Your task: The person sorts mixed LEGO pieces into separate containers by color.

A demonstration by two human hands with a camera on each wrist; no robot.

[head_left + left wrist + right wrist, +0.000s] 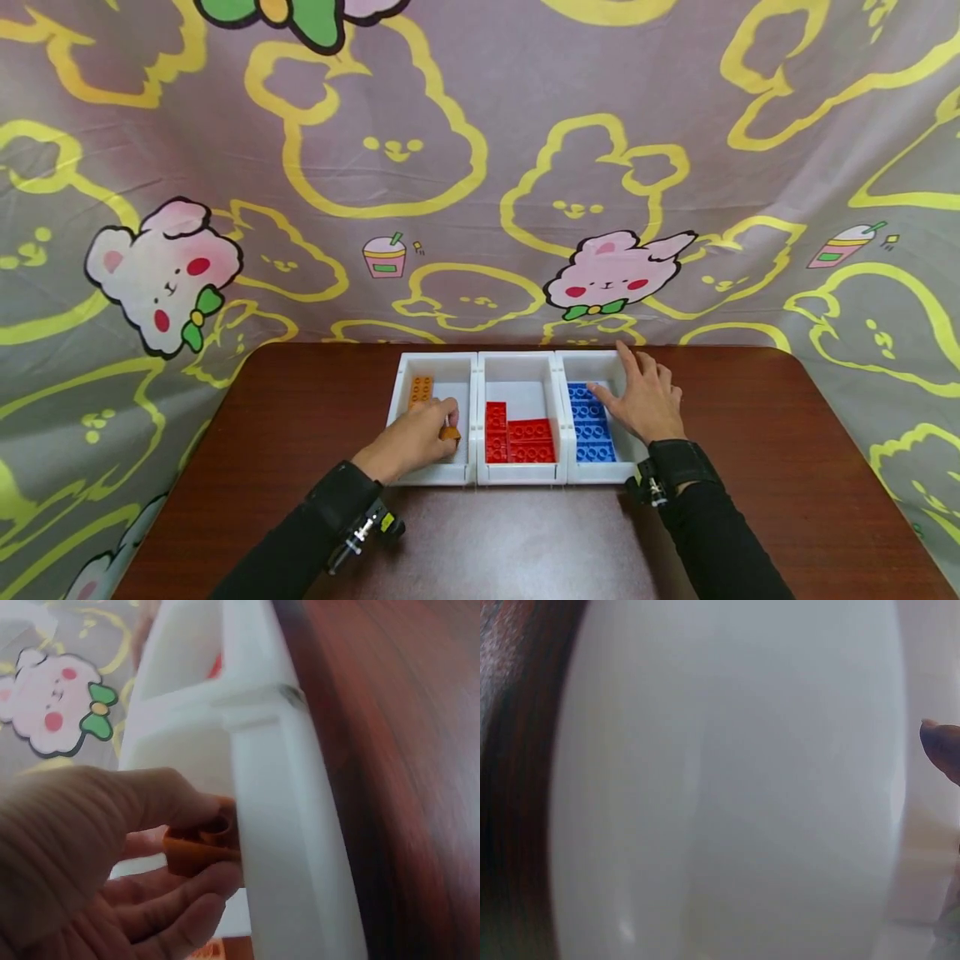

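My left hand reaches into the left white bin and pinches an orange toy building brick between thumb and fingers. In the left wrist view the brick is tilted, its hollow side showing, close to the bin's front wall. Another orange brick lies at the back of that bin, partly hidden by the hand. My right hand is spread over the right white bin, thumb near the blue bricks lined up there. In the right wrist view only the thumb tip shows beside the bin's white wall.
Between these two stands the middle white bin, joined side by side with them, with red bricks along its front and left. All sit on a dark brown wooden table. A patterned cloth hangs behind the table's far edge.
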